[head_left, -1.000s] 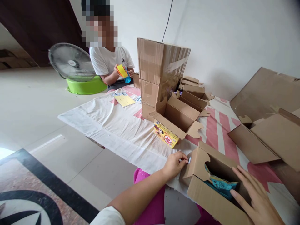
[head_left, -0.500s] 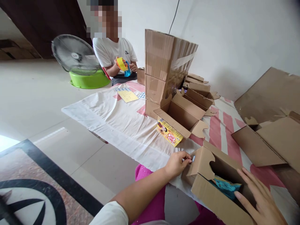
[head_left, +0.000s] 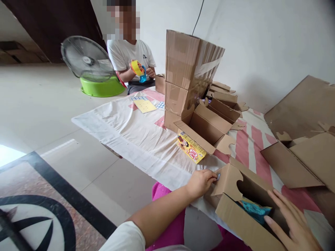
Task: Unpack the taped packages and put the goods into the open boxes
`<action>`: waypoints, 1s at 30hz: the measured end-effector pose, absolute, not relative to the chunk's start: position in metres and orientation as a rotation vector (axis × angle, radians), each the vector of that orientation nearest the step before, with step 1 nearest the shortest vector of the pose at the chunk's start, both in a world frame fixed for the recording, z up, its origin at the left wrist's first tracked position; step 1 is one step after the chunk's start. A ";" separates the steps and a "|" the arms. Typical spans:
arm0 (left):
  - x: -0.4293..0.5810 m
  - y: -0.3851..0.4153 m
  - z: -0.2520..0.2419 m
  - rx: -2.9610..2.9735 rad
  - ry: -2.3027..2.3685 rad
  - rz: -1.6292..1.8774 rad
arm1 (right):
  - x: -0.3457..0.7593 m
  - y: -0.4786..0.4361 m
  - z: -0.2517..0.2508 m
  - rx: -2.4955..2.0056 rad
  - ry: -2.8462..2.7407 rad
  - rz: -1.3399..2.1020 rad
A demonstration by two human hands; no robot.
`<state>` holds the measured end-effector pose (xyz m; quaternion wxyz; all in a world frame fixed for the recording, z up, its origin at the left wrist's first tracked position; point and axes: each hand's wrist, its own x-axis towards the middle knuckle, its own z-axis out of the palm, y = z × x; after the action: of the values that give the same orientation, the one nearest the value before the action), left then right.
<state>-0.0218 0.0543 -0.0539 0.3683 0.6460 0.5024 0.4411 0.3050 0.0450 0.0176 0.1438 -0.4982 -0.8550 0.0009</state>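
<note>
An open cardboard box (head_left: 235, 216) lies in front of me on the striped cloth (head_left: 136, 136), with a teal packet (head_left: 255, 210) inside it. My left hand (head_left: 201, 182) pinches the box's left end flap (head_left: 227, 179), fingers closed on its edge. My right hand (head_left: 293, 223) rests flat inside the box at the right, fingers stretched out, fingertips touching the teal packet.
A second open box (head_left: 206, 127) and a yellow printed carton (head_left: 190, 151) lie beyond. A tall stack of flat cartons (head_left: 187, 69) stands behind. Loose cardboard (head_left: 300, 146) lies at the right. Across the cloth a person (head_left: 131, 61) holds a tape dispenser (head_left: 138, 69), beside a fan (head_left: 86, 61) in a green basin.
The view has drifted slightly, shifting everything right. My left hand has slid closer onto the flap; my right hand stays in the box.
</note>
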 end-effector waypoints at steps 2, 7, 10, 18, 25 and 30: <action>-0.021 0.058 -0.053 1.621 1.305 1.122 | 0.306 0.045 0.017 -1.430 -2.460 0.012; -0.013 0.068 -0.054 1.425 1.317 1.152 | 0.310 0.046 0.014 -1.440 -2.477 0.004; -0.009 0.074 -0.058 1.288 1.227 1.187 | 0.313 0.047 0.012 -1.433 -2.487 0.013; -0.011 0.075 -0.072 1.094 0.891 1.290 | 0.314 0.049 0.012 -1.400 -2.481 0.004; -0.011 0.076 -0.077 1.072 0.791 1.292 | 0.312 0.047 0.012 -1.422 -2.479 0.024; -0.013 0.076 -0.076 1.137 0.812 1.320 | 0.307 0.045 0.014 -1.448 -2.462 0.015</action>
<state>-0.0126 0.0763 -0.0763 0.5728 0.4848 0.3462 0.5630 0.3074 0.0446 0.0141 0.1421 -0.5018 -0.8532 0.0051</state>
